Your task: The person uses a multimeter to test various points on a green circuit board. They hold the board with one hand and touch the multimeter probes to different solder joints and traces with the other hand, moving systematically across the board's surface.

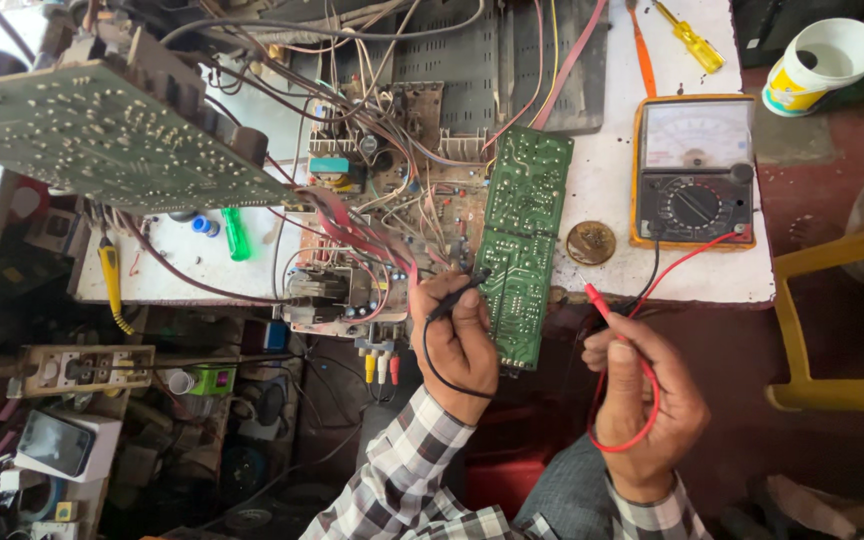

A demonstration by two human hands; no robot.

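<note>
The narrow green rectangular circuit board [522, 240] stands tilted off the white bench top [602, 180], its lower end past the bench edge. At the board's left edge, the left hand [460, 340] pinches the thin black test probe [457, 298], tip touching the board. Just right of the board's lower half, the right hand [642, 400] is curled around the red test probe [600, 305], its tip near but apart from the board. Both leads run up to the orange-cased analogue multimeter [694, 170], right of the board's top.

A white workbench [602, 190] carries an analog multimeter [693, 170], a round tin [590, 242] (brass-coloured) and circuit boards [522, 240].
</note>
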